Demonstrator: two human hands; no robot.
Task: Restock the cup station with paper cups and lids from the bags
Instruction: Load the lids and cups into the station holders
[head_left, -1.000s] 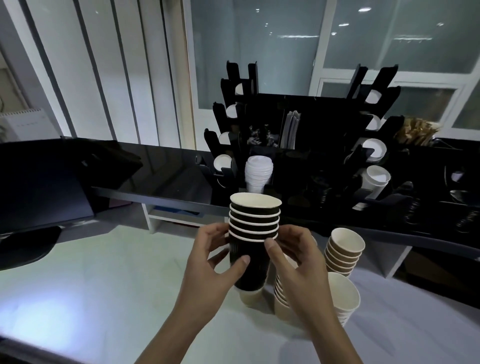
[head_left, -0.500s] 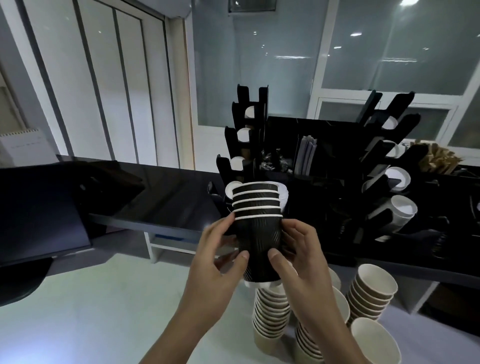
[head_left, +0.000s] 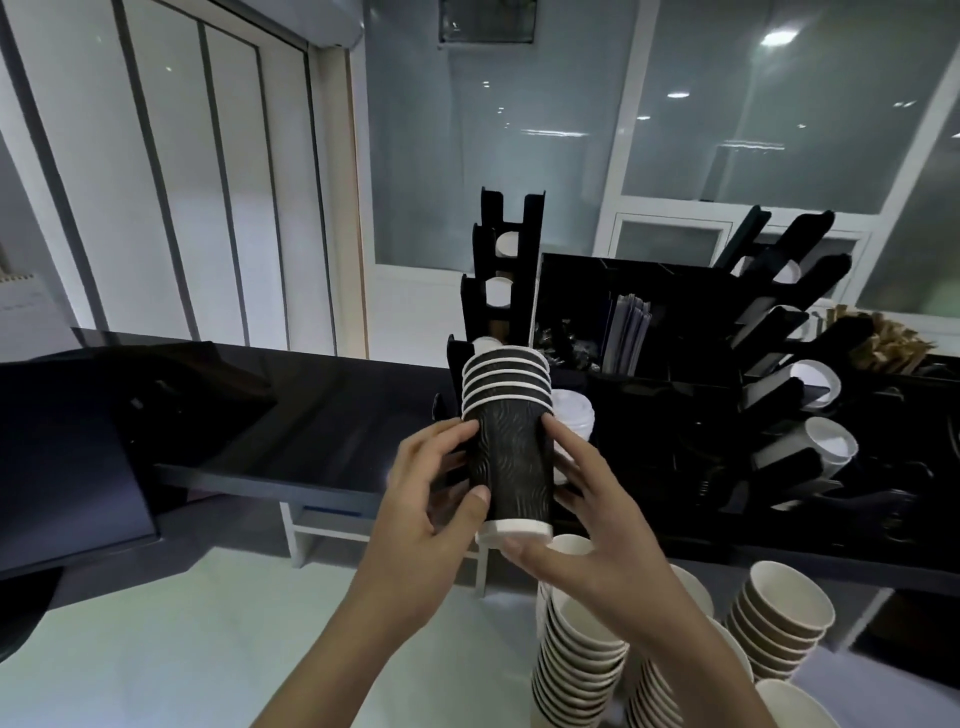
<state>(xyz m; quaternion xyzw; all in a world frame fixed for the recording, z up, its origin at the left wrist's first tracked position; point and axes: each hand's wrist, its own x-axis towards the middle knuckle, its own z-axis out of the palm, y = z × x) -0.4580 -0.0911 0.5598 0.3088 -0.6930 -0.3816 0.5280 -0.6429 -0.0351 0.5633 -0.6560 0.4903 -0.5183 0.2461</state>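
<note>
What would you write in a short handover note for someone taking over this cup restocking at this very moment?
Left hand and right hand both grip the black cup stack, held upright in front of the black cup station.
Brown cup stacks stand on the white counter, lower right.
Done: several station slots show white cups.
Left: slot in the held stack, then the counter stacks. No bags are in view.

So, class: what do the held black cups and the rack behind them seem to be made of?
Black cups: likely paper, matte wavy embossed sleeve, white rolled rims. Rack: probably black plastic or acrylic, smooth flat panels; the dim light leaves it open.
</note>
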